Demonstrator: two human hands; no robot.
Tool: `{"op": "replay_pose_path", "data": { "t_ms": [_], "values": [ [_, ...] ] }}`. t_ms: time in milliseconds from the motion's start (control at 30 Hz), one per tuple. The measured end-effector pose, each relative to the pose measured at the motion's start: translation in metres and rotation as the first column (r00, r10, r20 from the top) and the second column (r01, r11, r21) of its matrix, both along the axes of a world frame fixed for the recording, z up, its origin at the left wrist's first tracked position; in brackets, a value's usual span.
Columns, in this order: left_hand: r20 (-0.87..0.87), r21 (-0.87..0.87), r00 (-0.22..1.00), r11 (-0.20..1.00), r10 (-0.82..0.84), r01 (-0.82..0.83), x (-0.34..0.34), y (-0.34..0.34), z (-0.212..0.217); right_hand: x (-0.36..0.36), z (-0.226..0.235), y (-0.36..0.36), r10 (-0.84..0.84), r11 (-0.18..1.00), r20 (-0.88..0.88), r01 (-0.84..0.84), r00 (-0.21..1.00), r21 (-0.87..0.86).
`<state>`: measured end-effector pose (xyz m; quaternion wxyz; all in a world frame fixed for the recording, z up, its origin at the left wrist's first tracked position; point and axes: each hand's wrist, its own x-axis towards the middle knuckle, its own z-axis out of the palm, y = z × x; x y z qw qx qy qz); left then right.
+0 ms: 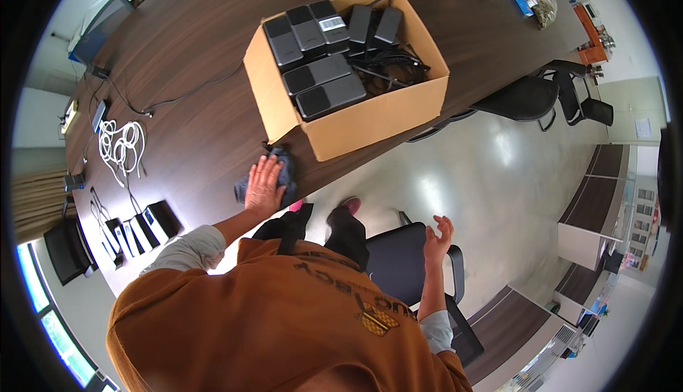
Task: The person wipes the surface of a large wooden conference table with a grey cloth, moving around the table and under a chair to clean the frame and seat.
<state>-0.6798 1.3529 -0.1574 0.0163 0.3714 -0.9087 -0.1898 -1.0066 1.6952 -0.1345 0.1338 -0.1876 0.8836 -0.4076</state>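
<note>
My left hand (265,184) lies on a bunched dark grey cloth (287,173) near the table's edge, its fingers stretched out over the fabric. Close beyond it stands an open cardboard box (380,123). Inside are several black and grey box-shaped devices (331,98), one bearing a white label, and a tangle of black cables (395,66). Out to the right, above the floor beside an office chair, my right hand (440,239) is held up with nothing in it, the fingers loosely bent and apart.
The dark wooden table (192,57) also carries a coiled white cable (122,146), a black cord, several upright dark devices (142,228) and a monitor (103,33). Small items crowd its far right corner. Black chairs (523,100) line the right edge; another (398,260) stands beside me.
</note>
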Motion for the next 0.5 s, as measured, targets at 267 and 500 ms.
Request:
{"op": "replay_pose_path", "data": {
  "t_ms": [267,500],
  "values": [
    [-0.021,0.115,0.974,0.968,-0.224,0.225,-0.092,0.037,-0.004,-0.191,-0.007,-0.010,-0.081,0.961,0.051,0.092,0.995,-0.262],
    [-0.386,0.164,0.854,0.885,-0.349,0.436,-0.274,0.093,0.016,-0.401,0.074,-0.106,-0.335,0.843,0.382,0.455,0.862,-0.287]
  ]
}}
